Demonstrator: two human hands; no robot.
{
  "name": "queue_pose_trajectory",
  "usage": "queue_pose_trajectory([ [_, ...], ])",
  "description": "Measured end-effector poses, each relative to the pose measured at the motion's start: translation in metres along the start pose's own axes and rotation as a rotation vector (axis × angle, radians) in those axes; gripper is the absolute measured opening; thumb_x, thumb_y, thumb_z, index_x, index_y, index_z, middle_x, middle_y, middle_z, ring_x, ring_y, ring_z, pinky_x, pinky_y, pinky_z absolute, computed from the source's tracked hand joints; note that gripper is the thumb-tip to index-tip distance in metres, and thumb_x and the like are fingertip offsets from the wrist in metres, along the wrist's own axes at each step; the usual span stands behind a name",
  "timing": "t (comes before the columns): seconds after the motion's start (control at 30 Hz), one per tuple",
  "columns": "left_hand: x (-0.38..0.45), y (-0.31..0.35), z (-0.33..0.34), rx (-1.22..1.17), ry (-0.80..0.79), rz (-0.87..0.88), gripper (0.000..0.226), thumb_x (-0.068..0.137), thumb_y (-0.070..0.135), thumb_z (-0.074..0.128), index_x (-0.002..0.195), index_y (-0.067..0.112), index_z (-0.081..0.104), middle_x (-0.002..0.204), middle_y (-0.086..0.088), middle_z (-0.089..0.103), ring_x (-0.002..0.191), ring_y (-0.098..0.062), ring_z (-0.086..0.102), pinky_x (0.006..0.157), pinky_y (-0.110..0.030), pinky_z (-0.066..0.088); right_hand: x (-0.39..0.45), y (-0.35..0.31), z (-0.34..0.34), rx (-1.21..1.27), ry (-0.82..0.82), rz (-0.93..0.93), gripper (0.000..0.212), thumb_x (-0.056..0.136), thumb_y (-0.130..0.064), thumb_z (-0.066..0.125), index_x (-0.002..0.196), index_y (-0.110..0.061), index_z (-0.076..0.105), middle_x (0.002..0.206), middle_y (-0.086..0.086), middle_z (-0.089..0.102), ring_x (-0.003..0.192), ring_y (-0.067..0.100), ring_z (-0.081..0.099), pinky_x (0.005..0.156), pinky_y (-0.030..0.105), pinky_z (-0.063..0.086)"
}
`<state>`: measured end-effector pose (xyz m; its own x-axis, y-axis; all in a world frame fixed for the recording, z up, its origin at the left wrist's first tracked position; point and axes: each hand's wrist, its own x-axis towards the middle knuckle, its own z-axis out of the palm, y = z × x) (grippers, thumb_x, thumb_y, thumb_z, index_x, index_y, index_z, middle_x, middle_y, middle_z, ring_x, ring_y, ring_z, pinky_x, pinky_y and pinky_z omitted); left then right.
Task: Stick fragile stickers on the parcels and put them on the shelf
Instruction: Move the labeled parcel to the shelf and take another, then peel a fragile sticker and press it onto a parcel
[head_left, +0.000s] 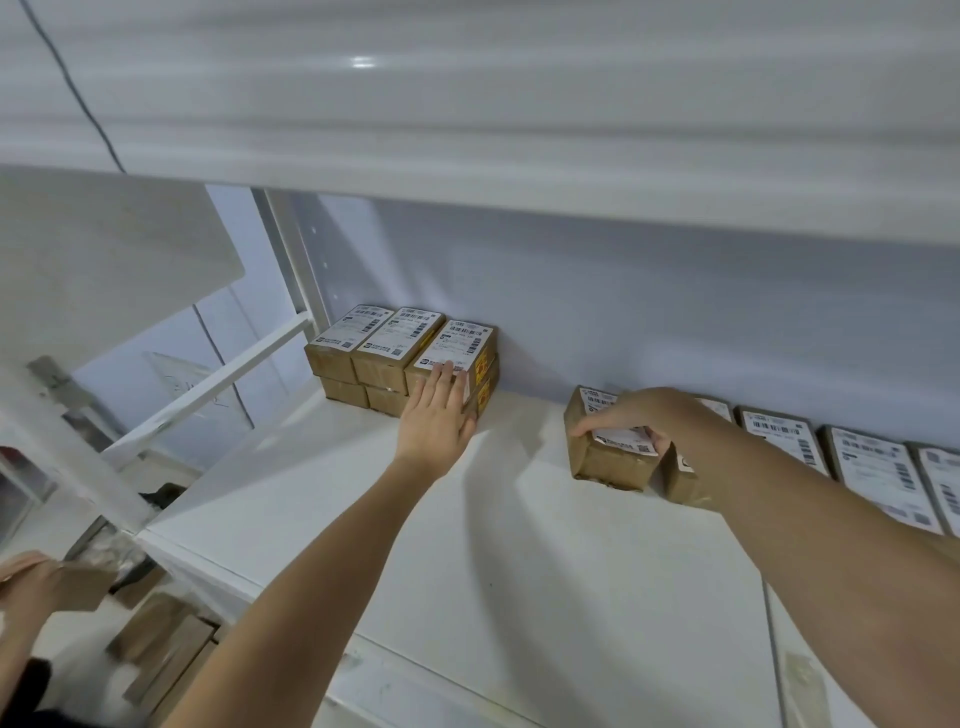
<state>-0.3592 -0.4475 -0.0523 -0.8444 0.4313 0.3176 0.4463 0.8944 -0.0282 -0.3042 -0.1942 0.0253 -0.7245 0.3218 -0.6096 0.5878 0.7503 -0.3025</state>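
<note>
1. Nearest, lower left, out of focus: another person's hand (31, 577) holding a brown parcel-like item; more brown boxes (166, 639) lie below shelf level. Judged: parcels are left to process.
2. Shelf (467, 545), white board, bare in the near part. Both forearms reach in over it from below.
3. Right hand (631, 415): palm down, fingers curled over the top of a parcel (608, 457), thumb on its near left edge. The grip closes round it. This parcel sits on the shelf at the left end of a row of labelled parcels (779, 431) running to the right edge. No fragile sticker shows on its visible faces; cannot tell if one is hidden.
4. Left hand (439, 410): fingers straight and together, flat against the front of the right-hand column of the stacked parcels (405, 358); it holds nothing, only presses.
5. Farthest: that stack, three across and two high, stands at the back wall beside the upright. A red-and-yellow sticker (484, 366) shows on its right side.
6. Progress, judged: well along, many shelved; the gripped parcel likely joins the stack.
</note>
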Motion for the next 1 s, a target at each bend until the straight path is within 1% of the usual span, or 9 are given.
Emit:
queue_pose_trajectory([
  [0.17, -0.012, 0.032, -0.010, -0.121, 0.171, 0.002, 0.060, 0.087, 0.031, 0.034, 0.138, 0.001, 0.042, 0.144, -0.020, 0.041, 0.136, -0.034, 0.036, 0.113, -0.045, 0.020, -0.012, 0.000, 0.008, -0.003, 0.118, -0.120, 0.111, 0.043, -0.072, 0.072, 0.134, -0.019, 0.037, 0.129, 0.005, 0.050, 0.112, 0.027, 0.054, 0.090, 0.038, 0.049],
  [0.3, -0.037, 0.091, -0.017, -0.369, 0.144, 0.095, 0.054, 0.081, 0.026, 0.041, 0.127, -0.002, 0.051, 0.130, -0.020, 0.053, 0.125, -0.035, 0.047, 0.105, -0.045, 0.039, -0.033, 0.004, 0.027, 0.078, 0.197, -0.228, 0.117, 0.044, -0.074, 0.068, 0.142, -0.027, 0.023, 0.139, 0.009, 0.036, 0.126, 0.028, 0.040, 0.099, 0.041, 0.042],
  [0.43, -0.059, 0.139, -0.030, -0.822, 0.020, -0.039, 0.052, 0.086, 0.017, 0.034, 0.136, 0.002, 0.039, 0.136, -0.017, 0.041, 0.118, -0.032, 0.047, 0.098, -0.039, 0.041, -0.056, 0.028, 0.048, 0.217, 0.256, -0.282, 0.084, 0.066, -0.052, 0.070, 0.135, -0.023, 0.032, 0.129, 0.008, 0.038, 0.113, 0.025, 0.049, 0.091, 0.030, 0.043],
  [0.5, -0.065, 0.149, -0.032, -1.076, -0.095, -0.166, 0.045, 0.095, 0.019, 0.034, 0.139, 0.010, 0.035, 0.137, -0.010, 0.038, 0.120, -0.026, 0.047, 0.097, -0.032, 0.039, -0.069, 0.043, 0.053, 0.288, 0.304, -0.278, 0.086, 0.068, -0.054, 0.071, 0.137, -0.022, 0.030, 0.124, 0.004, 0.038, 0.115, 0.024, 0.048, 0.092, 0.030, 0.041],
  [0.6, -0.072, 0.165, -0.034, -1.381, -0.263, -0.173, 0.048, 0.094, 0.025, 0.039, 0.141, 0.019, 0.034, 0.138, -0.001, 0.043, 0.125, -0.015, 0.047, 0.105, -0.032, 0.039, -0.084, 0.069, 0.055, 0.377, 0.348, -0.244, 0.090, 0.069, -0.055, 0.072, 0.139, -0.022, 0.027, 0.114, 0.000, 0.033, 0.110, 0.020, 0.046, 0.086, 0.028, 0.037],
  [0.73, -0.081, 0.192, -0.046, -1.598, -0.442, -0.149, 0.049, 0.097, 0.005, 0.045, 0.142, 0.015, 0.029, 0.122, 0.005, 0.054, 0.098, 0.005, 0.061, 0.080, -0.014, 0.049, -0.104, 0.105, 0.055, 0.416, 0.412, -0.213, 0.093, 0.071, -0.054, 0.073, 0.143, -0.021, 0.024, 0.132, 0.006, 0.033, 0.122, 0.021, 0.041, 0.091, 0.026, 0.034],
  [0.83, -0.089, 0.211, -0.054, -1.618, -0.499, -0.067, 0.057, 0.093, 0.007, 0.054, 0.143, 0.015, 0.027, 0.128, 0.001, 0.052, 0.105, -0.005, 0.061, 0.081, -0.017, 0.051, -0.116, 0.132, 0.059, 0.486, 0.433, -0.206, 0.094, 0.072, -0.058, 0.070, 0.144, -0.019, 0.023, 0.138, 0.004, 0.029, 0.126, 0.020, 0.037, 0.102, 0.029, 0.033],
  [0.9, -0.092, 0.225, -0.058, -1.581, -0.510, -0.055, 0.063, 0.089, 0.009, 0.062, 0.141, 0.017, 0.028, 0.130, 0.006, 0.047, 0.111, -0.008, 0.056, 0.083, -0.016, 0.050, -0.124, 0.152, 0.062, 0.579, 0.451, -0.241, 0.076, 0.078, -0.058, 0.063, 0.138, -0.021, 0.033, 0.132, -0.003, 0.038, 0.118, 0.011, 0.045, 0.101, 0.029, 0.042],
  [1.0, -0.094, 0.247, -0.063, -1.605, -0.511, -0.066, 0.056, 0.087, 0.006, 0.063, 0.133, 0.026, 0.036, 0.116, 0.015, 0.051, 0.093, 0.006, 0.060, 0.070, -0.009, 0.048, -0.140, 0.184, 0.063, 0.744, 0.524, -0.277, 0.031, 0.095, -0.031, 0.052, 0.123, -0.020, 0.046, 0.118, -0.007, 0.051, 0.095, 0.001, 0.055, 0.075, 0.014, 0.050],
])
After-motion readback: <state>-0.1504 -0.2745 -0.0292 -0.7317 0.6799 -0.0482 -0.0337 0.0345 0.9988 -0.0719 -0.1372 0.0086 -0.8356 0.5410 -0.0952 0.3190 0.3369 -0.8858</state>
